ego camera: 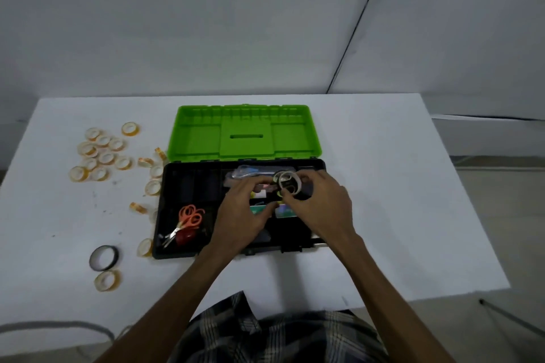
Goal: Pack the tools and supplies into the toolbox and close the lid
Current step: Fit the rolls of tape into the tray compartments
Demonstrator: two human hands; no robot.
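A: Where is the toolbox, and what is happening in it?

B: The black toolbox (pixel 188 186) sits mid-table, its green lid (pixel 244 132) laid open behind it. Over the right compartments, the right hand (pixel 321 206) pinches a pale tape roll (pixel 288 183). The left hand (pixel 244 209) reaches in just beside it with curled fingers; I cannot tell whether it holds anything.

A: So packing is under way?

B: It seems so. Orange scissors (pixel 188 219) already lie inside at left. Many small tape rolls (pixel 103 153) and one black roll (pixel 103 258) remain on the white table (pixel 398 200), left of the box. Next, likely set this roll down, then gather those.
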